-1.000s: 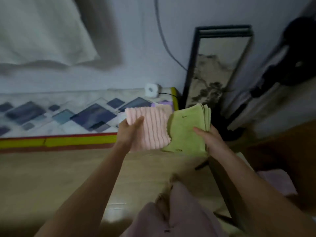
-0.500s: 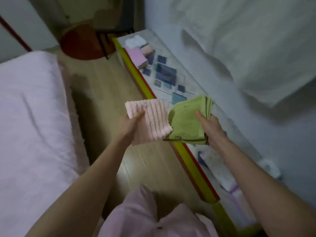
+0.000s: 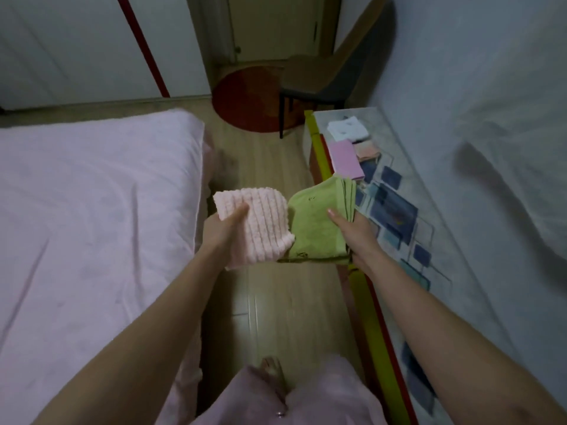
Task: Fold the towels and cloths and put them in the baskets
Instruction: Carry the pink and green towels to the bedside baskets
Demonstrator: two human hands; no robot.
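Wooden floor (image 3: 276,302) runs up the middle of the head view, with a bed (image 3: 92,225) under a pale pink cover filling the nine o'clock side and a long low counter (image 3: 435,240) with a blue-diamond patterned top along the wall from one o'clock down to five. At the far end of that counter, near one o'clock, lie a white cloth (image 3: 348,128), a pink folded cloth (image 3: 345,157) and a peach cloth (image 3: 368,151), close together; a brown chair (image 3: 322,78) stands beyond them at twelve. No basket shows anywhere. At centre, the left hand (image 3: 222,234) grips a folded ribbed pink towel (image 3: 260,225), thumb curled over its face and fingers hidden beneath. Just at its three o'clock side, the right hand (image 3: 352,237) holds a folded green towel (image 3: 316,228), thumb pressed on top, fingers behind the stacked edges. The two towels touch, the pink one overlapping the green edge, both carried above the floor beside the counter's edge. The step appears to be carrying folded pieces toward a basket; doing it well likely means keeping each thumb firm so the layers stay squared, holding them level, and lowering each flat rather than dropping it.
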